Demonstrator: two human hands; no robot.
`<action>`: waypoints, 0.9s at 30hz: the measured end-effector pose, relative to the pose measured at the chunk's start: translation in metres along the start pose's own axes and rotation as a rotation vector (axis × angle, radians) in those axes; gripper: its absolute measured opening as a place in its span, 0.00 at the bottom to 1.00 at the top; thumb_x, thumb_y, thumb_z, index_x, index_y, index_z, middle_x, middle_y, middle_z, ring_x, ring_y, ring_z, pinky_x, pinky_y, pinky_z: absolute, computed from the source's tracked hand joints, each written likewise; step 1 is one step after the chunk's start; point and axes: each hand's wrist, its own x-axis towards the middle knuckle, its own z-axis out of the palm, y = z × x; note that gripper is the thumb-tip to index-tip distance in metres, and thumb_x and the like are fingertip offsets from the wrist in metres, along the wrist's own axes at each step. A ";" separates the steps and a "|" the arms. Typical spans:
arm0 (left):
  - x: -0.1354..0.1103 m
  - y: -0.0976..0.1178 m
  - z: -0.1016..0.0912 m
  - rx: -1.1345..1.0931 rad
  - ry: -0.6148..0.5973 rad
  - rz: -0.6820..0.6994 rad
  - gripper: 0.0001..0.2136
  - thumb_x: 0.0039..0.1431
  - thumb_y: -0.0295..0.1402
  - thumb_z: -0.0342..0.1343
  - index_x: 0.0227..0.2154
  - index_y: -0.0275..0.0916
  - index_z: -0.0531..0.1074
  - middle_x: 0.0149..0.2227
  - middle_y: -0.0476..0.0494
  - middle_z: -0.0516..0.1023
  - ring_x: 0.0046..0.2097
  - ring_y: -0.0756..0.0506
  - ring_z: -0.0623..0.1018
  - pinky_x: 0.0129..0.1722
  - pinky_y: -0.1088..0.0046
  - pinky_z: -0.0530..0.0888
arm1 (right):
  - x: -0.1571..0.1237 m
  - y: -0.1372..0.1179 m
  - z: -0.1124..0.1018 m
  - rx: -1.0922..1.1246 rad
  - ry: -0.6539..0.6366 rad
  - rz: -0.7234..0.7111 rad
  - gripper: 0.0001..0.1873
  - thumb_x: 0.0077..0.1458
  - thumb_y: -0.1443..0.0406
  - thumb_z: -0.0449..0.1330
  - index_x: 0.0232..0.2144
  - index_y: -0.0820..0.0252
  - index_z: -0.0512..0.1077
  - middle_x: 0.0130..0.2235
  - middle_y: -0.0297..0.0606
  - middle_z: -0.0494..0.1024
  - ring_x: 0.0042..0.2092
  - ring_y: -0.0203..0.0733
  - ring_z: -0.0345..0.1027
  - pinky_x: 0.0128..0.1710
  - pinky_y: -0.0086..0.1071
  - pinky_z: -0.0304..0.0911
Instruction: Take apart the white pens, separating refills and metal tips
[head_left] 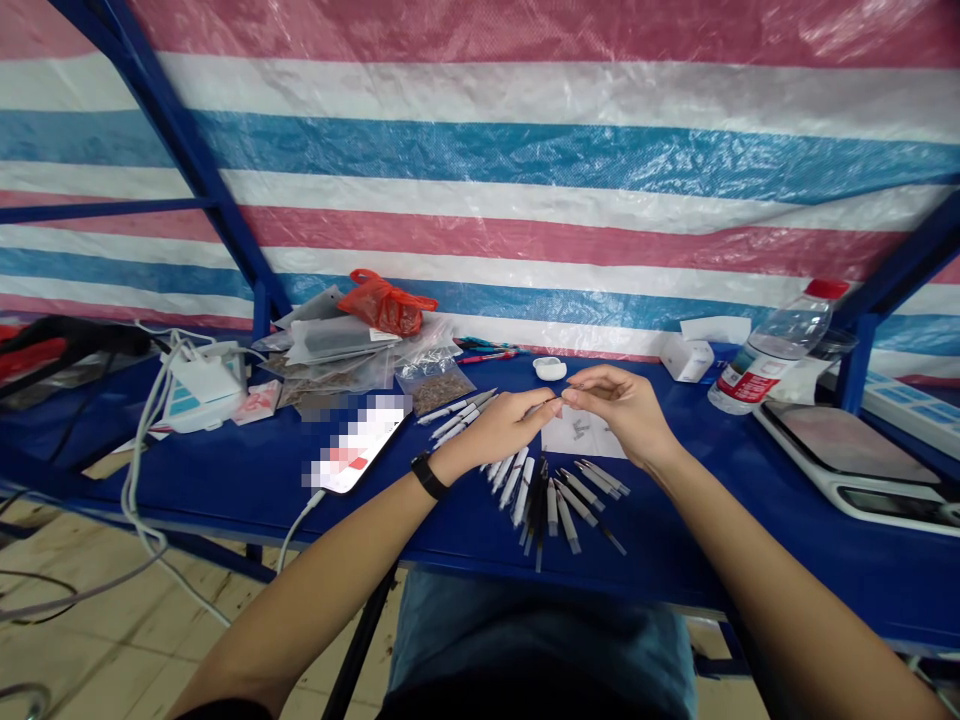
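My left hand [506, 428] and my right hand [619, 410] meet above the blue table [225, 490], fingertips pinching a small thin pen part [556, 400]. It is too small to tell exactly what it is. Under my right hand lies a white sheet of paper [581, 438] with tiny metal parts on it. Several black-and-white pens [547, 505] are fanned out just below my hands, tips pointing towards me. Several white pens [457, 417] lie to the left of my left hand. My left wrist wears a black band [430, 476].
A phone [356, 445] with a pixelated screen is on a white cable left of my hands. Further back are plastic bags, a red bag [385, 303], a white charger [202, 385], a tissue box [686, 358], a water bottle [776, 350] and a digital scale [847, 450].
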 end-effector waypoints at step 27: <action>0.003 0.001 0.000 -0.139 0.010 -0.004 0.17 0.69 0.45 0.44 0.31 0.39 0.69 0.23 0.55 0.58 0.27 0.50 0.62 0.30 0.74 0.59 | -0.001 0.001 0.006 -0.005 0.056 -0.010 0.21 0.38 0.47 0.77 0.26 0.57 0.83 0.25 0.38 0.84 0.27 0.43 0.79 0.33 0.38 0.77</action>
